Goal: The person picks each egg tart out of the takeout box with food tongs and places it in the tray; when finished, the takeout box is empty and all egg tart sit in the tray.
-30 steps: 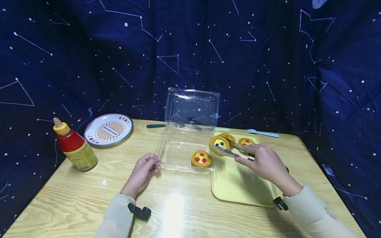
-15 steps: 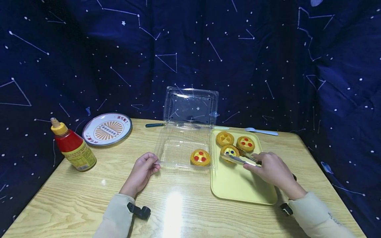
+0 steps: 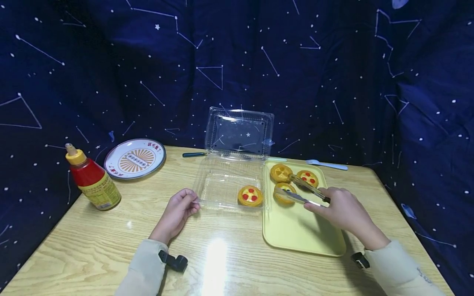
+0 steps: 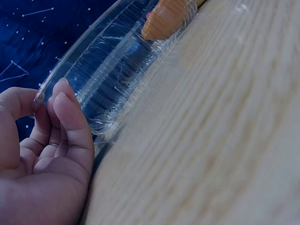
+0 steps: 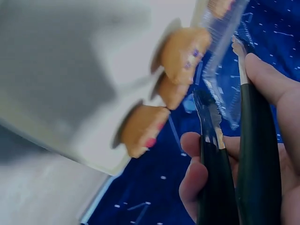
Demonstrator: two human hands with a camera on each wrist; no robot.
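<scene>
My left hand [image 3: 180, 211] pinches the near left corner of a clear plastic box [image 3: 222, 181], whose lid stands raised at the back. Inside the box, at the right, sits a tart with red dots [image 3: 250, 196]. My right hand [image 3: 342, 207] holds metal tongs [image 5: 258, 140] with black handles, their arms spread apart above the yellow tray [image 3: 303, 234]. Below the tongs a tart with blue dots [image 3: 280, 197] rests on the tray, partly covered by one arm. Behind it lie a plain-topped tart [image 3: 280, 173] and another red-dotted tart [image 3: 307, 178].
A ketchup-like red squeeze bottle [image 3: 94, 181] stands at the left, beside a patterned plate [image 3: 135, 159]. A blue fork [image 3: 327, 165] lies behind the tray. A dark handle [image 3: 194, 155] shows at the box's back left. A starry curtain [image 3: 237, 61] hangs behind the table.
The blue-dotted tart, earlier held up in the tongs at the tray's left edge, now lies on the tray. The tongs have spread open and moved right. My left hand stays put.
</scene>
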